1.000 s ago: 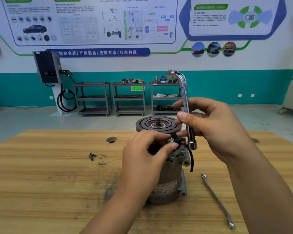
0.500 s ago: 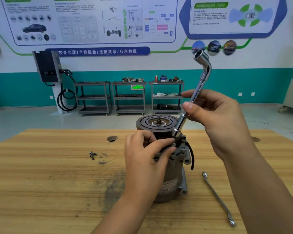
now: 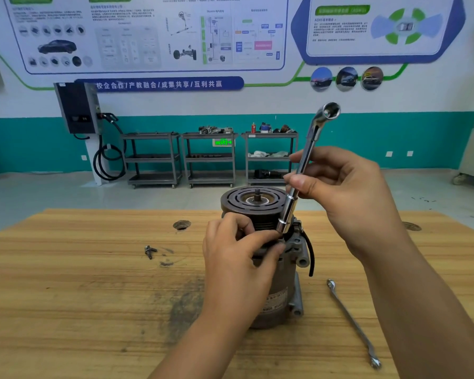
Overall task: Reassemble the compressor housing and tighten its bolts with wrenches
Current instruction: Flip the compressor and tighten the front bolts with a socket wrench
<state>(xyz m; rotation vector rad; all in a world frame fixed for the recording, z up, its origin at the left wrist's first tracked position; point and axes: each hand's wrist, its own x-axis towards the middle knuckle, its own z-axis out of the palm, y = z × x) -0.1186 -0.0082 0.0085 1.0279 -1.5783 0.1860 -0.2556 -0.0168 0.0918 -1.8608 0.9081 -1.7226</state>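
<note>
A grey, cylindrical metal compressor [image 3: 281, 296] stands upright on a pale wooden table [image 3: 80, 296]. Its long axis is vertical and its dark, grooved pulley face [image 3: 236, 199] points straight up, with a short shaft stub at the centre. The left hand [image 3: 236, 258] covers the near side of the compressor, just under the pulley. Its fingers are curled round the upper housing, and thumb and forefinger are drawn together at the housing's right shoulder. They may be pinching a small bolt there, but the fingertips hide the spot too well to be sure. The right hand [image 3: 348, 195], above and to the right of the compressor, grips a chrome L-shaped socket wrench [image 3: 311, 140] at mid-shaft between curled fingers and thumb. The wrench's long axis runs steeply. Its lower socket end sits beside the pulley rim, right at the left fingertips, and its bent upper end leans up and to the right with the socket mouth open to view. A black rubber hose [image 3: 311, 255] hangs down the compressor's right side. Right of the compressor a slim, flat silver spanner [image 3: 350, 321] lies on the table, its length running from near the compressor's base toward the table's near edge. Well to the compressor's left lies a small dark loose bolt [image 3: 149, 251]. Farther back on that side is a round hole [image 3: 181, 225] in the tabletop. Far behind the compressor, three grey metal shelf carts [image 3: 211, 157] stand along a teal-and-white wall.
</note>
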